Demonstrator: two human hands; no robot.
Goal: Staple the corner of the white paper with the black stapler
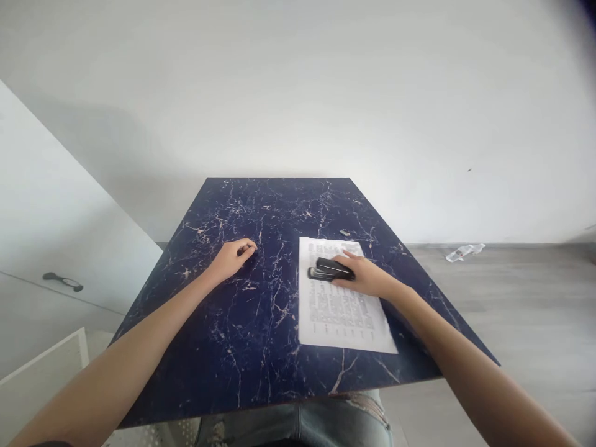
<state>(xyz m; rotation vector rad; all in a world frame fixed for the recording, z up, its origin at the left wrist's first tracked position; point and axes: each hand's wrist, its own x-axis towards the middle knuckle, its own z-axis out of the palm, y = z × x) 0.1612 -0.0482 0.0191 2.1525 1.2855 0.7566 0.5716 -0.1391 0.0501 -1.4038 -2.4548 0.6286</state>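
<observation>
Printed white paper (pixel 342 316) lies on the right part of the dark blue marbled table (pixel 242 347). Over its upper half, my right hand (pixel 361 273) is wrapped round a black stapler (pixel 329 269), whose front end points left. My left hand (pixel 238 256) rests on the table to the left of the paper, its fingers curled together; whether something small is between them cannot be made out. A small grey object (pixel 344 233) lies just beyond the paper's top edge.
A pale wall (pixel 279 93) stands behind the table. On the floor at the right lies a crumpled clear plastic item (pixel 465 252). At the left are a white cabinet with a dark handle (pixel 63 282) and a white-framed panel (pixel 46 366).
</observation>
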